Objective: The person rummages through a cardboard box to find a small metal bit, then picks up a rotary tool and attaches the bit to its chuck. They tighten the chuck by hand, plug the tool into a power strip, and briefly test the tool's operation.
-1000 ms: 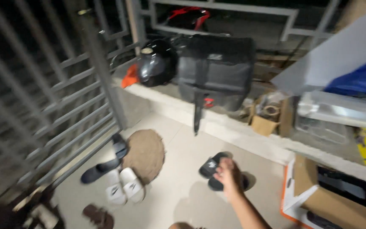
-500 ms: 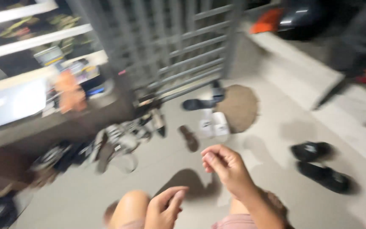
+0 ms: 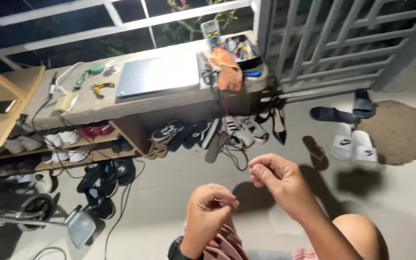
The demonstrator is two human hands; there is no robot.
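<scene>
- Low in the frame, centre: left hand [image 3: 211,210] and right hand [image 3: 279,182], both raised over the person's lap, near each other but not touching.
- Left hand fingers [image 3: 223,201] curled in tight, thumb pressed to fingertips; cannot tell if anything is pinched there, too small to see. Dark watch strap [image 3: 174,251] at that wrist.
- Right hand fingers [image 3: 262,169] also curled narrow, thumb against forefinger; nothing visible between them.
- Bare knee [image 3: 359,236] at lower right, pink shorts [image 3: 225,245] under the left hand.
- Nearest floor item to the right hand: single brown flip-flop [image 3: 316,151], right of centre, just beside a pair of white slides [image 3: 355,144].
- Round brown mat [image 3: 396,131] at right edge, touching the white slides; dark slides [image 3: 345,110] above it by the metal gate [image 3: 343,43].
- Concrete shelf [image 3: 97,108] across the upper half; closed grey laptop [image 3: 157,74] lying flat on it, yellow-handled pliers [image 3: 102,86] left of the laptop, multimeter [image 3: 212,32] at the top centre, orange cloth [image 3: 229,72] hanging at the shelf's right end.
- Heap of sneakers [image 3: 208,135] under the shelf, black heel [image 3: 279,126] at its right.
- Wooden rack [image 3: 73,156] at left with white shoes; black sandals [image 3: 103,179] on the floor below it.
- Cable [image 3: 121,212] trailing down the tiled floor [image 3: 160,192] at lower left.
</scene>
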